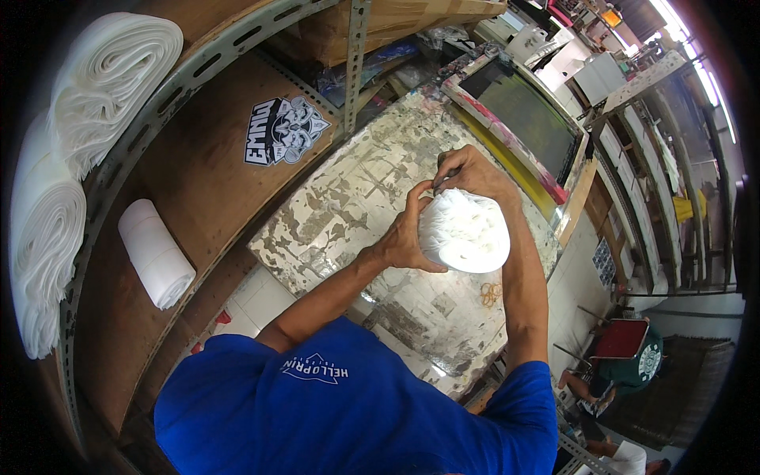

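Observation:
A thick roll of thin white sheets (465,233), its bunched end facing up, is held above the worktable. My left hand (406,236) wraps around its left side, thumb below and fingers reaching toward the far edge. At that far edge my right hand (475,172) is closed, its fingertips pinched close to the left fingertips. Whatever lies between those fingertips is too small to make out. My right forearm runs along the roll's right side. Several tan rubber bands (491,295) lie loose on the table just nearer to me than the roll.
The worktable (332,214) has a worn, paint-flaked top. A screen-printing frame (522,119) stands at its far right. On the left shelf (214,158) lies a smaller white roll (156,253); larger rolls (119,87) are stacked above. A person (633,356) sits at lower right.

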A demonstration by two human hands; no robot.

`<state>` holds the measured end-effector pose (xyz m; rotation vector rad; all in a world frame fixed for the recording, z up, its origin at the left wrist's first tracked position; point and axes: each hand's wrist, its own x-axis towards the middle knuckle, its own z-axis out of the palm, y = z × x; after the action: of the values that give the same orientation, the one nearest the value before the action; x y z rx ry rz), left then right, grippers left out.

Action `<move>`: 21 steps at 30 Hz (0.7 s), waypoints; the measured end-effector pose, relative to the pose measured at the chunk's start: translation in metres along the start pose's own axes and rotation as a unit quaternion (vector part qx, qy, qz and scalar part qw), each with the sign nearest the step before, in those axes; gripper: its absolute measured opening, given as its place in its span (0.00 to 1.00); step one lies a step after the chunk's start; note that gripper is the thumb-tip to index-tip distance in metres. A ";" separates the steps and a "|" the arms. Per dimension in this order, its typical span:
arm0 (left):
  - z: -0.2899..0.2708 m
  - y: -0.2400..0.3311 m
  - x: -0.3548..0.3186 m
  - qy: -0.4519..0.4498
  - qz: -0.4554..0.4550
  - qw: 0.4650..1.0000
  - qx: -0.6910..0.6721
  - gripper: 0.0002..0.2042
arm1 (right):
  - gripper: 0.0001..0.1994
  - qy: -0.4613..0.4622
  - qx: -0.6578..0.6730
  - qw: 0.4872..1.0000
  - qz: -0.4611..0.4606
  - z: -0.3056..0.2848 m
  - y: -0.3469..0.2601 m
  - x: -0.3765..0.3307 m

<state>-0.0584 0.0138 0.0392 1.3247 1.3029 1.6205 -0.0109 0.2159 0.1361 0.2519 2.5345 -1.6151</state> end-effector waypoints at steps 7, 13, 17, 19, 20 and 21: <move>0.003 -0.023 -0.004 0.024 0.028 0.998 0.048 0.60 | 0.09 -0.016 0.138 0.988 -0.065 -0.002 0.026 0.001; 0.001 -0.019 -0.005 0.033 0.014 0.998 0.047 0.56 | 0.16 0.096 0.389 0.909 -0.114 -0.004 0.040 -0.022; 0.003 -0.026 -0.004 0.035 0.021 0.999 0.009 0.55 | 0.20 0.116 0.451 0.877 -0.119 -0.021 0.041 -0.053; 0.003 -0.023 -0.004 0.031 0.016 0.999 0.007 0.54 | 0.19 0.076 0.478 0.864 -0.139 -0.026 0.029 -0.062; 0.002 -0.020 -0.003 0.028 0.010 1.000 0.006 0.53 | 0.19 0.054 0.427 0.892 -0.135 -0.028 0.019 -0.067; 0.001 -0.018 -0.004 0.029 0.005 1.000 0.005 0.52 | 0.19 0.029 0.375 0.918 -0.131 -0.027 0.005 -0.071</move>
<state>-0.0579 0.0155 0.0211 1.3011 1.3429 1.6712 0.0595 0.2377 0.1566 0.0191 1.9117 -2.6613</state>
